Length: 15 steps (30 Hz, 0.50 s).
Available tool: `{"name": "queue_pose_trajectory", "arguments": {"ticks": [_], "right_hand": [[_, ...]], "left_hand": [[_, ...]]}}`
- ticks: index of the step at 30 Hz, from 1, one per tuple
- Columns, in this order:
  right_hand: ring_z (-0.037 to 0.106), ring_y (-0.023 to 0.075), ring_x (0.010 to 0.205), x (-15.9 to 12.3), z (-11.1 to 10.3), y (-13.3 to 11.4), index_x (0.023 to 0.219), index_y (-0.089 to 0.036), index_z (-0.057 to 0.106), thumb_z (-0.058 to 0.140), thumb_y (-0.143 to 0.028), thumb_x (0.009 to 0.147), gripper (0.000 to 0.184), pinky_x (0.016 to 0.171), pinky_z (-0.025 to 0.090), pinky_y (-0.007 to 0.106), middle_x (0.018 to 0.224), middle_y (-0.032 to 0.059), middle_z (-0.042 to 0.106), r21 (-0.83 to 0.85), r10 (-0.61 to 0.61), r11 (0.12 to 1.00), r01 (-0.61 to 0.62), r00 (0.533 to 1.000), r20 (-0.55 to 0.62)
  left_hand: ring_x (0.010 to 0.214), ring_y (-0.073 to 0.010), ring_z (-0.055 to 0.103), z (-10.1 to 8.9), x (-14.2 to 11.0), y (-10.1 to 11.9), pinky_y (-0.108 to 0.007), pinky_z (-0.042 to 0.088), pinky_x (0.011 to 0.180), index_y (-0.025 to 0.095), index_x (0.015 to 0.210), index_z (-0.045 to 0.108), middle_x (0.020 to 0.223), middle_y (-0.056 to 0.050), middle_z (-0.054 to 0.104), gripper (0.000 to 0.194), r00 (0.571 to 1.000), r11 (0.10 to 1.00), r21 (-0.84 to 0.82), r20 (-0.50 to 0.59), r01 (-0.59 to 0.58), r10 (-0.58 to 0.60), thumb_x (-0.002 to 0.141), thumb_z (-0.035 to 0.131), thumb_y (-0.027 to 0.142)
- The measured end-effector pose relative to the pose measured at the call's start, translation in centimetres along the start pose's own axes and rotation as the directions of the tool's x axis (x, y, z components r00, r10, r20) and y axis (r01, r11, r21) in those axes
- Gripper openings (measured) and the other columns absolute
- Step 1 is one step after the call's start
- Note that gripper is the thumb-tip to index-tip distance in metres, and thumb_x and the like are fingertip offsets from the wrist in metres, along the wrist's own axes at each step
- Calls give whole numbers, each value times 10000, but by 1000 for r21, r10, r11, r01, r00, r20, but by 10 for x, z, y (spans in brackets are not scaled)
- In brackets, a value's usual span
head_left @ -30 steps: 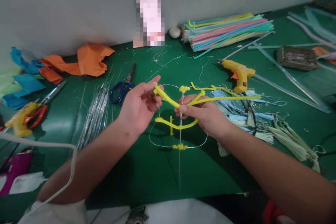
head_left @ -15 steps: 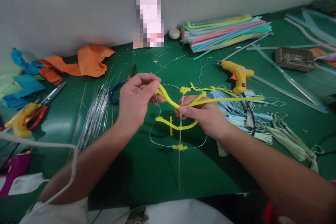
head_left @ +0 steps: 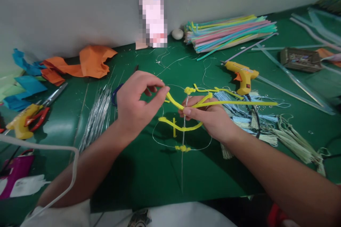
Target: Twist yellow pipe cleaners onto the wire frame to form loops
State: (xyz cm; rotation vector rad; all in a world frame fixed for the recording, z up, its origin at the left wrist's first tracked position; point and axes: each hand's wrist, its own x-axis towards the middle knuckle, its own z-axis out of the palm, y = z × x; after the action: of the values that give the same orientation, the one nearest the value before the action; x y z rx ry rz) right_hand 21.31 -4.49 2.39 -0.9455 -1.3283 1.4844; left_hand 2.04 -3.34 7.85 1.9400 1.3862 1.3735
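"What have you got over that green counter (head_left: pixel 149 181)?"

"A wire frame (head_left: pixel 183 139), held between my two hands, its lower loop nearer my body."

"And the hands themselves?"

"My left hand (head_left: pixel 138 104), by the frame's left side, pinches a yellow pipe cleaner (head_left: pixel 174 103) between thumb and fingers. My right hand (head_left: pixel 213 117) pinches it at the frame's stem (head_left: pixel 182 170), a long straight end running out to the right."

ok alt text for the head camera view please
The left hand and right hand pinch a yellow fuzzy stem at a thin wire frame over a green table. Colourful stems and a yellow glue gun lie beyond.
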Motion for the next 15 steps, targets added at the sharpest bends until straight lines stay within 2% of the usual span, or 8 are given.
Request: {"name": "queue_pose_trajectory", "arguments": {"ticks": [8, 15], "right_hand": [[600, 177, 693, 0, 3, -9, 647, -260, 707, 793, -405, 771, 209, 631, 506, 339, 670, 14, 663, -7, -15, 1000, 15, 1000, -8], [599, 178, 712, 0, 2, -6, 650, -258, 712, 779, -386, 785, 198, 649, 497, 342, 682, 15, 656, 19, -30, 999, 30, 999, 14]], "left_hand": [[813, -178, 576, 2, 0, 7, -299, 486, 743, 242, 787, 726, 882, -23, 663, 70, 993, 990, -74, 6, 116, -116, 760, 783, 213], [802, -142, 613, 4, 0, 4, -250, 498, 714, 212, 823, 732, 882, -20, 663, 136, 982, 972, -145, -22, 182, -187, 722, 814, 170]]}}
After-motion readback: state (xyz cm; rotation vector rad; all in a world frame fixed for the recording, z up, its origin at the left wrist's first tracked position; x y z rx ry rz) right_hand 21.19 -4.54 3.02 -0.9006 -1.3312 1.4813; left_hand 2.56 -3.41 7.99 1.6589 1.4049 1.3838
